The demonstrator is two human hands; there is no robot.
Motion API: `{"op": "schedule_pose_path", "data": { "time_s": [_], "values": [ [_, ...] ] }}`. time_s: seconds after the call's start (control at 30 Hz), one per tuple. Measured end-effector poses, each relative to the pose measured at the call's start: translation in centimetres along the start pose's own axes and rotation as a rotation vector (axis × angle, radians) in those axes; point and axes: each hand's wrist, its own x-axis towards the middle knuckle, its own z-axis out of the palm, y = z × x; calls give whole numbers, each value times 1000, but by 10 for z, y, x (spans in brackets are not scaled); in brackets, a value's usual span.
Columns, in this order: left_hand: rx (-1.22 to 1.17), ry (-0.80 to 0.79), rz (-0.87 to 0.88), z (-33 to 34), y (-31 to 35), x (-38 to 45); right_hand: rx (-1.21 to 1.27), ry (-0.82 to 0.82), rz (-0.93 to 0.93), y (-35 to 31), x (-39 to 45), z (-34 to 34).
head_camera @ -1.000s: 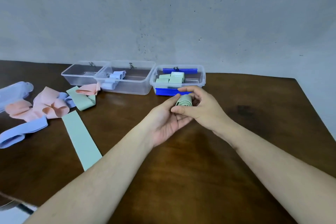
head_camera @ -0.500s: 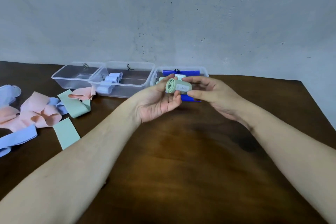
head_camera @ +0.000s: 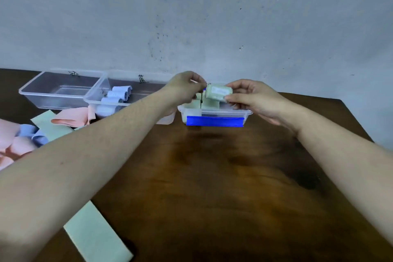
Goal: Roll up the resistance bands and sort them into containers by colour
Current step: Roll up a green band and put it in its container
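Two hands meet above the green tub [head_camera: 244,112]: right hand [head_camera: 253,100] pinches the rolled green band [head_camera: 219,91] over it, ready to drop with matching rolls. Left hand [head_camera: 185,89] curls at the roll's end; whether it grips is unclear.

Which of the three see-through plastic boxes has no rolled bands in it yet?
The leftmost clear plastic box. The middle box holds blue rolls; the right box holds green ones.

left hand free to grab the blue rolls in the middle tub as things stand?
Probably yes. The left hand hovers by the green roll, which the right hand pinches. The blue rolls lie uncovered in the open middle tub, beside that forearm.
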Motion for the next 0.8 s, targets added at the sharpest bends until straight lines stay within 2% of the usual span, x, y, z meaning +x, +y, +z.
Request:
{"op": "schedule_pose_path", "data": {
  "time_s": [0.1,0.27,0.4,0.53,0.8],
  "values": [
    [368,-48,234,-7,-7,14,-112,44,37,7,7,-5],
    [826,-229,381,2,-11,33,-367,135,106,10,14,-12],
    [1059,-260,503,11,-15,47,-557,85,133,6,21,-15],
    [1168,-269,529,14,-19,59,-613,61,129,5,27,-13],
    [1140,-267,503,18,-25,70,-722,-26,167,5,44,-8]
  ]
}}
